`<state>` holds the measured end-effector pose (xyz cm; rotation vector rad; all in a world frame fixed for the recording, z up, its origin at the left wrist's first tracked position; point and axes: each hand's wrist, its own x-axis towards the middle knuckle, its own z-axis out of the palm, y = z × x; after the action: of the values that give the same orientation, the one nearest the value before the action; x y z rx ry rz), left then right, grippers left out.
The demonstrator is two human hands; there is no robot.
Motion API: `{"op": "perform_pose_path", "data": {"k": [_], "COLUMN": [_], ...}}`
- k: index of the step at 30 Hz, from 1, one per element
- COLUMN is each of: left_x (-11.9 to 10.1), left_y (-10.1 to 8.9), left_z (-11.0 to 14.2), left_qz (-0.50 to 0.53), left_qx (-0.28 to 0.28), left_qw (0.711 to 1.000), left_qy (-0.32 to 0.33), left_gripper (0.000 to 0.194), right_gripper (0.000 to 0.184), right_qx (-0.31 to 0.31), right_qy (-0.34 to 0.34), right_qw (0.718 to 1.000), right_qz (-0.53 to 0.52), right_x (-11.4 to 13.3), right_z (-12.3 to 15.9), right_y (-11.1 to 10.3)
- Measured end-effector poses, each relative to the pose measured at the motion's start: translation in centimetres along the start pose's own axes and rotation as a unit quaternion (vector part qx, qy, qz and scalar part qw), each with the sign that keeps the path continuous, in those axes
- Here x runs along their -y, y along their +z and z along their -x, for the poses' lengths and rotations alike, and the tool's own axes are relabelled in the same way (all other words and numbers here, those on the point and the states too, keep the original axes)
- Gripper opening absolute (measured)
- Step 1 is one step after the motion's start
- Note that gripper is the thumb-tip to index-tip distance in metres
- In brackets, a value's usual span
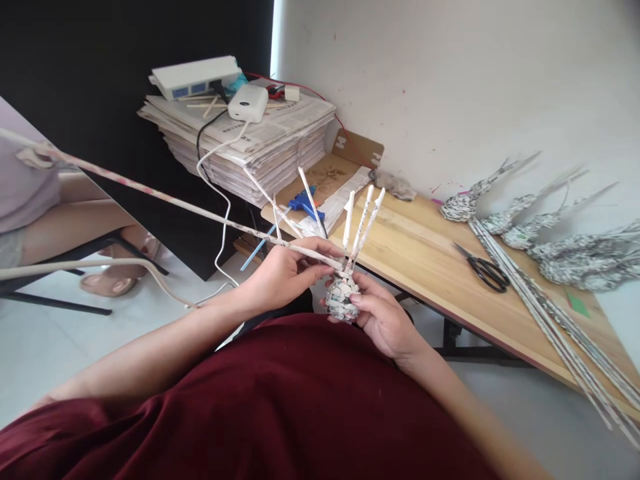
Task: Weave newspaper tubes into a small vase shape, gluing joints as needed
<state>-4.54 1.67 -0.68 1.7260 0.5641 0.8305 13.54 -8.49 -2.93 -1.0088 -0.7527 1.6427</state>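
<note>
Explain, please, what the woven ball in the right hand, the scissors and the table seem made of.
Woven ball: probably rolled newspaper, matte; whitish strips carry dark, print-like specks.
Scissors: slim, dark blades suggest metal; black handles could be plastic or coated metal.
Table: wood or wood-look board, smooth, with visible grain.

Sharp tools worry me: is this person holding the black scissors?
No, the scissors lie on the wooden tabletop, apart from the left hand and the right hand.

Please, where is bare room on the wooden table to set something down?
Widest: the table between newspaper sheet and scissors. Smaller: between scissors and front edge. Crowded: its right side, with woven pieces and paper rods, and above the woven ball, where white sticks fan up.
</note>
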Motion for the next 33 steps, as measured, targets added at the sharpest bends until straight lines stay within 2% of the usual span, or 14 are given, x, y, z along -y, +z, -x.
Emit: {"op": "perform_pose_path", "data": {"k": [4, 8, 11, 14, 17, 21, 24, 29, 31, 33], "left_x": [0.4, 0.8, 0.8, 0.7, 0.8, 1.1, 1.2, 1.5, 1.6, 1.6], "left_y": [0.4, 0.8, 0.7, 0.6, 0.7, 1.2, 1.4, 1.4, 1.4, 1.4], "left_z": [0.3, 0.8, 1.1, 1.4, 1.8, 2.2, 2.3, 2.3, 2.2, 2.2], "left_qz": [0.023, -0.006, -0.041, -0.062, -0.06, -0.004, 0.046, 0.135, 0.136, 0.117], "left_qx": [-0.006, -0.022, -0.013, 0.002, 0.004, -0.002, -0.004, 0.035, 0.05, 0.055], "left_qw": [0.999, 0.999, 0.999, 0.998, 0.998, 0.996, 0.993, 0.977, 0.974, 0.973], "left_qy": [-0.041, -0.039, -0.017, -0.004, -0.035, -0.092, -0.109, -0.161, -0.176, -0.19], "left_gripper": [0.023, 0.024, 0.023, 0.024, 0.024, 0.027, 0.038, 0.06, 0.055, 0.043], "right_gripper": [0.035, 0.034, 0.033, 0.02, 0.028, 0.032, 0.033, 0.03, 0.031, 0.032], "right_qx": [0.005, -0.005, 0.008, 0.017, 0.009, -0.032, -0.063, -0.079, -0.118, -0.151], "right_qy": [0.006, -0.008, -0.009, -0.002, 0.005, -0.007, -0.019, -0.057, -0.08, -0.096], "right_qw": [1.0, 1.0, 1.0, 0.999, 0.993, 0.975, 0.958, 0.938, 0.914, 0.896], "right_qz": [-0.025, -0.016, 0.011, 0.05, 0.121, 0.221, 0.28, 0.334, 0.379, 0.406], "right_x": [-0.2, -0.8, -1.1, -1.2, -1.1, -1.0, -1.2, -1.3, -1.0, -0.6], "right_z": [0.0, -0.1, -0.1, 0.0, 0.2, 0.6, 0.8, 1.0, 1.1, 1.2], "right_y": [0.1, -0.2, -0.4, -0.5, -0.4, -0.4, -0.6, -0.6, -0.4, -0.2]}}
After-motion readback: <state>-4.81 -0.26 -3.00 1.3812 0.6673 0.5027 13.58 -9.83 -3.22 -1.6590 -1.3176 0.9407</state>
